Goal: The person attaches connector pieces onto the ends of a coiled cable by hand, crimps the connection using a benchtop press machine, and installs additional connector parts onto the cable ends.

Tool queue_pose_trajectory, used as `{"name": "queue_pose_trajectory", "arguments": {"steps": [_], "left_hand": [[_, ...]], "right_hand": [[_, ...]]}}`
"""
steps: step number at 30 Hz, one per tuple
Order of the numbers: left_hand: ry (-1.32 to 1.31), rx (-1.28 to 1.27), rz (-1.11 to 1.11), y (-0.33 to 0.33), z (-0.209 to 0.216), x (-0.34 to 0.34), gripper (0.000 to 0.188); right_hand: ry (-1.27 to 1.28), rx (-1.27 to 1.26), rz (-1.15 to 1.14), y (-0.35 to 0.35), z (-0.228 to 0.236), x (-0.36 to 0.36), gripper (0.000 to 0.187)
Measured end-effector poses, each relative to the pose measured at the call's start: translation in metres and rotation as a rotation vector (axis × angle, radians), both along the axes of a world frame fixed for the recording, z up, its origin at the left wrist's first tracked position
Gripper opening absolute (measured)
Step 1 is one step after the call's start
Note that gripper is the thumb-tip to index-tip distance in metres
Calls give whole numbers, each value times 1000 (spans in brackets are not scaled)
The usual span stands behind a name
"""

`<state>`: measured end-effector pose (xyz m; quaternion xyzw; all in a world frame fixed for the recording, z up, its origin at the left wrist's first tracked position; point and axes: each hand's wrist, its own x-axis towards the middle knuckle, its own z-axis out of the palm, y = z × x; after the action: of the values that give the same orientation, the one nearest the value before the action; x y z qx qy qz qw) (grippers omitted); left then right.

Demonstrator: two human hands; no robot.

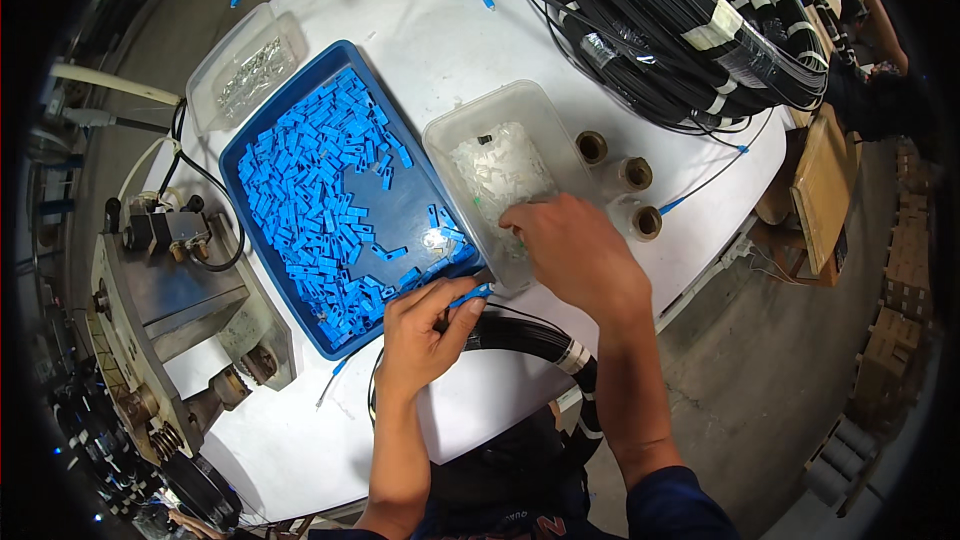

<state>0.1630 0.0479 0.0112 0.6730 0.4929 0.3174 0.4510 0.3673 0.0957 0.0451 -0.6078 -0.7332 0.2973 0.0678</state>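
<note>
My left hand [422, 335] is at the near corner of the blue tray, its thumb and fingers pinching a blue fibre-optic connector [472, 294] on a black cable. My right hand [578, 255] reaches into a translucent plastic box [563, 118], fingertips bunched together at a heap of small clear caps [510, 165]. Whatever lies between those fingertips is too small to make out. Many loose blue connector housings [300, 185] fill the left side of the blue tray [398, 215]. A taped coil of black cable [520, 334] lies at the table's near edge, beside my left hand.
Three brown-rimmed cylinders [634, 174] stand right of the box. Behind them sits a large black cable bundle [690, 30]. A metal bench press [185, 300] occupies the left, and a clear tub of small metal parts [250, 75] stands behind the tray.
</note>
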Motion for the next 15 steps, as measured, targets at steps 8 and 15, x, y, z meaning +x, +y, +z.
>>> {"name": "queue_pose_trajectory", "arguments": {"steps": [8,15], "left_hand": [[23,-10,10,2,3,2,15],[10,10,33,1,1,1,15]], "right_hand": [[293,-118,-18,12,-23,-1,31],[377,-248,-86,13,-22,3,37]]}}
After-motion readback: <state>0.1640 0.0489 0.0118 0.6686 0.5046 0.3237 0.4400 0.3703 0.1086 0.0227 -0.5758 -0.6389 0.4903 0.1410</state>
